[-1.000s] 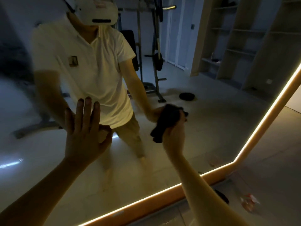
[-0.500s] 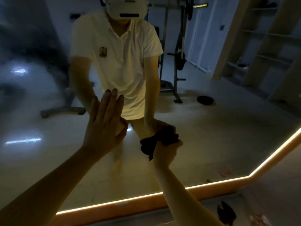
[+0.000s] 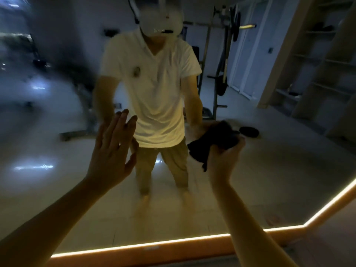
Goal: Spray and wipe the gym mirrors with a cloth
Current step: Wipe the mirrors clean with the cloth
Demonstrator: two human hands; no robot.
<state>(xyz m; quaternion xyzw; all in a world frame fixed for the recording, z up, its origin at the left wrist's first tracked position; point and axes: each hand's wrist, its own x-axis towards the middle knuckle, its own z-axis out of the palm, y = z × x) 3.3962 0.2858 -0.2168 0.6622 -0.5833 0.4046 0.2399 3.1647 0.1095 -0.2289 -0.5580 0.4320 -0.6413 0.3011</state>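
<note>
Wiping step: the right hand (image 3: 221, 162) grips a crumpled black cloth (image 3: 212, 143) against the large light-edged wall mirror (image 3: 57, 135); the left hand (image 3: 111, 151) lies flat on it, fingers straight. Next, probably, sweep its hazy left part.

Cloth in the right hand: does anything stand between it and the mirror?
Nothing visible does. The right hand holds the cloth at the mirror; the left hand lies flat on it, off to the side.
</note>
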